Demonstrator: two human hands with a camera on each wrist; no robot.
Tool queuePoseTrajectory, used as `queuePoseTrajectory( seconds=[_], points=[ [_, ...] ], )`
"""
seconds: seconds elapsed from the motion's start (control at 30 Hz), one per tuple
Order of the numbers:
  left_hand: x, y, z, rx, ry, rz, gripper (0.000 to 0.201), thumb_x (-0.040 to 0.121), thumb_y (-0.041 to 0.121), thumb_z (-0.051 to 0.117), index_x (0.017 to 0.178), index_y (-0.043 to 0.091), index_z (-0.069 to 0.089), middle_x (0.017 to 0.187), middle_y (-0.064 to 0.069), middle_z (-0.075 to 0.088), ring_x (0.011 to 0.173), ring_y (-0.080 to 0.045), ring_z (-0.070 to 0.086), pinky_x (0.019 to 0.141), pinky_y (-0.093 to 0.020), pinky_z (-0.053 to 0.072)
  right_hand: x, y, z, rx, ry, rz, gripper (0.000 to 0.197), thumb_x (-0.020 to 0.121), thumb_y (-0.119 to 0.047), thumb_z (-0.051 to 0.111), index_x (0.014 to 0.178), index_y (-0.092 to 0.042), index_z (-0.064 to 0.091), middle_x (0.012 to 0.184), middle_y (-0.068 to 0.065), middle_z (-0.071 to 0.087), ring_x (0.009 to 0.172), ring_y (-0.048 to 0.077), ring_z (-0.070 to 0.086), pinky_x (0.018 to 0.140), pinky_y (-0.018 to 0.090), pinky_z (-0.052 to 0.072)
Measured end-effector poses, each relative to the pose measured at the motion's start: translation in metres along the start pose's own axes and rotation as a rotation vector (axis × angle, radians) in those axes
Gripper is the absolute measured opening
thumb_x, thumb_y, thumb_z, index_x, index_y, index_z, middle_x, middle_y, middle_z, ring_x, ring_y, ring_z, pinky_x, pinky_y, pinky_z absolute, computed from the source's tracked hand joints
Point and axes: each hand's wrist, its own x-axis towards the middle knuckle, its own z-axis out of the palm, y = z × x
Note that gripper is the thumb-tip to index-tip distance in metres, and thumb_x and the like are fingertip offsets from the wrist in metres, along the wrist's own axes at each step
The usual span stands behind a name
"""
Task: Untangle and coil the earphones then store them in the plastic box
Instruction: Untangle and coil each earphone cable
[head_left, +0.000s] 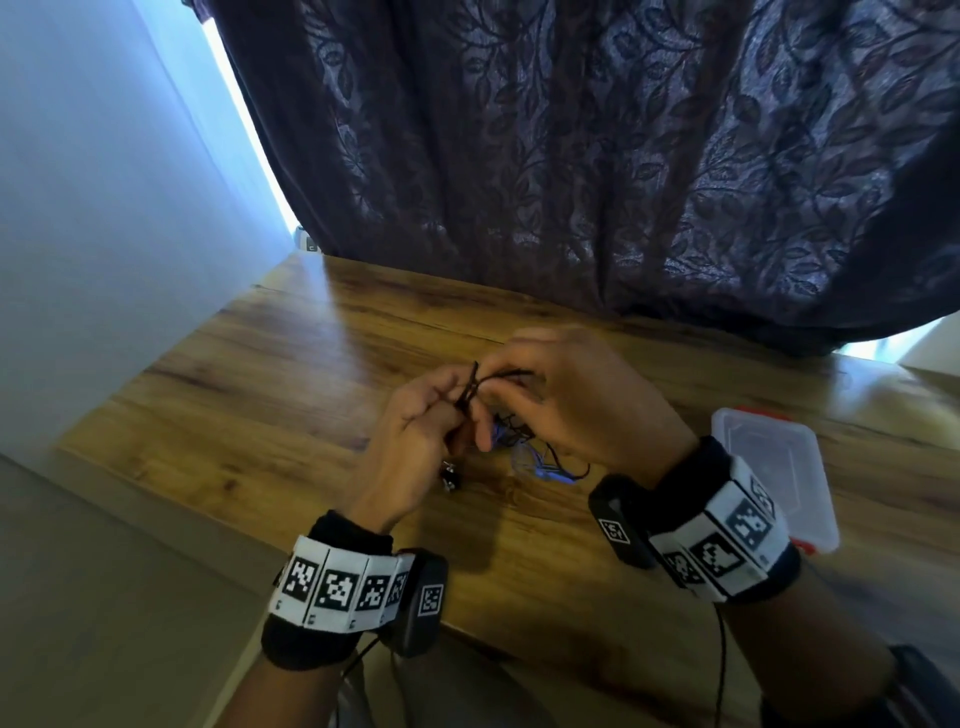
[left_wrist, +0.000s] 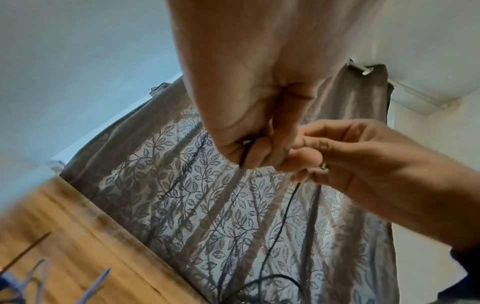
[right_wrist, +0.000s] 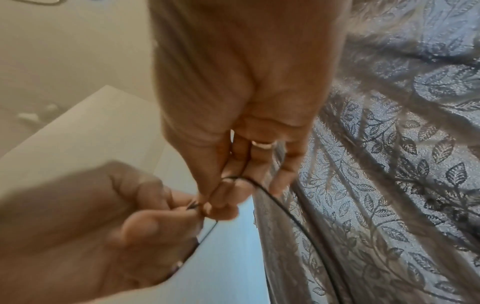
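Table (head_left: 270, 374) has the lidded box (head_left: 769, 467) far right, tangle (head_left: 524, 441) mid-table, both hands raised over it, left hand (head_left: 415, 441) and right hand (head_left: 576, 395) each pinching the black cord (head_left: 470, 389); risk: pulling apart could tighten the knot.

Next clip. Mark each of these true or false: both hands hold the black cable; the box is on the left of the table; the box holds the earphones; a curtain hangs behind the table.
1. Both the left hand and right hand pinch the black cable. True.
2. The box is on the left. False: it sits on the right.
3. The box holds the earphones. False: they are outside it, in the hands.
4. A curtain hangs behind the table. True.
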Motion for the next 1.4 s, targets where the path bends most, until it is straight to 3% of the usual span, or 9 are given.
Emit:
queuePoseTrajectory(
  seconds=[0.1,0.27,0.37,0.57,0.73,0.83,1.07,1.27,1.4],
  points=[
    [-0.002,0.003,-0.005,-0.019,-0.014,-0.023,0.034,0.095,0.02,0.037,0.096,0.008,0.068,0.06,-0.008,0.053,0.053,-0.01,0.042,0.053,-0.022,0.034,0.006,0.003,0.007,-0.101,0.119,-0.035,0.009,0.093,-0.026,0.067,0.098,-0.02,0.072,0.088,-0.007,0.067,0.085,0.01,0.059,0.083,0.027,0.037],
    [-0.005,0.003,-0.009,0.014,-0.085,0.004,0.029,0.102,0.027,0.045,0.103,0.011,0.07,0.058,-0.001,0.057,0.048,-0.01,0.045,0.051,-0.019,0.037,0.004,0.012,0.018,0.174,0.349,0.153,0.009,0.095,-0.015,0.067,0.098,-0.014,0.075,0.088,-0.006,0.068,0.085,0.004,0.063,0.077,0.018,0.048],
    [-0.004,0.009,-0.006,-0.141,-0.031,0.068,0.025,0.099,0.009,0.049,0.119,0.001,0.063,0.085,-0.009,0.075,0.062,-0.018,0.066,0.058,-0.024,0.052,-0.005,0.008,0.037,0.488,0.074,0.39,0.019,0.1,-0.01,0.057,0.107,-0.02,0.071,0.083,-0.013,0.07,0.074,-0.001,0.064,0.07,0.017,0.049],
    [0.004,-0.005,-0.009,0.127,0.123,0.13,0.043,0.099,-0.007,0.046,0.14,0.006,0.049,0.118,-0.003,0.072,0.102,-0.018,0.073,0.087,-0.026,0.057,-0.038,-0.012,0.059,0.478,-0.492,0.289,0.015,0.102,-0.02,0.056,0.115,-0.015,0.062,0.091,0.001,0.075,0.074,0.01,0.072,0.077,0.035,0.061],
    [-0.002,-0.014,-0.009,0.49,-0.019,0.086,0.042,0.102,0.001,0.046,0.139,0.02,0.051,0.092,0.021,0.069,0.082,0.006,0.064,0.08,-0.013,0.051,-0.026,-0.006,0.02,0.288,-0.246,0.177,0.014,0.097,-0.015,0.064,0.107,-0.015,0.073,0.087,-0.02,0.067,0.084,-0.011,0.064,0.073,0.008,0.048],
    [-0.005,-0.01,-0.003,0.355,-0.042,0.038,0.026,0.105,0.021,0.042,0.1,0.017,0.068,0.072,0.003,0.066,0.062,-0.008,0.054,0.066,-0.031,0.044,-0.01,0.008,-0.002,0.125,-0.053,0.048,0.011,0.091,-0.015,0.071,0.1,-0.019,0.077,0.09,-0.012,0.071,0.081,0.0,0.062,0.074,0.008,0.043],
    [-0.001,0.004,-0.001,0.03,-0.085,-0.038,0.028,0.101,0.021,0.044,0.107,0.016,0.071,0.063,-0.001,0.057,0.053,-0.01,0.042,0.054,-0.021,0.035,0.001,0.032,0.017,-0.01,0.136,0.016,0.013,0.096,-0.015,0.055,0.102,-0.016,0.066,0.108,0.002,0.055,0.1,0.02,0.053,0.084,0.047,0.049],
    [0.0,0.011,0.0,-0.274,-0.028,0.031,0.031,0.101,0.013,0.045,0.124,0.001,0.063,0.071,-0.006,0.058,0.055,-0.015,0.042,0.06,-0.043,0.035,-0.02,0.013,0.06,0.607,-0.207,0.376,0.017,0.106,-0.016,0.037,0.116,-0.018,0.051,0.11,0.006,0.062,0.099,0.01,0.062,0.093,0.042,0.052],
    [0.005,0.016,-0.004,-0.363,0.093,0.094,0.033,0.103,0.009,0.04,0.129,0.0,0.058,0.074,-0.002,0.061,0.058,-0.011,0.047,0.058,-0.022,0.047,-0.038,-0.002,0.075,0.66,-0.251,0.437,0.027,0.11,-0.024,0.031,0.117,-0.01,0.054,0.088,0.001,0.063,0.068,0.01,0.057,0.069,0.033,0.05]
  ],
)
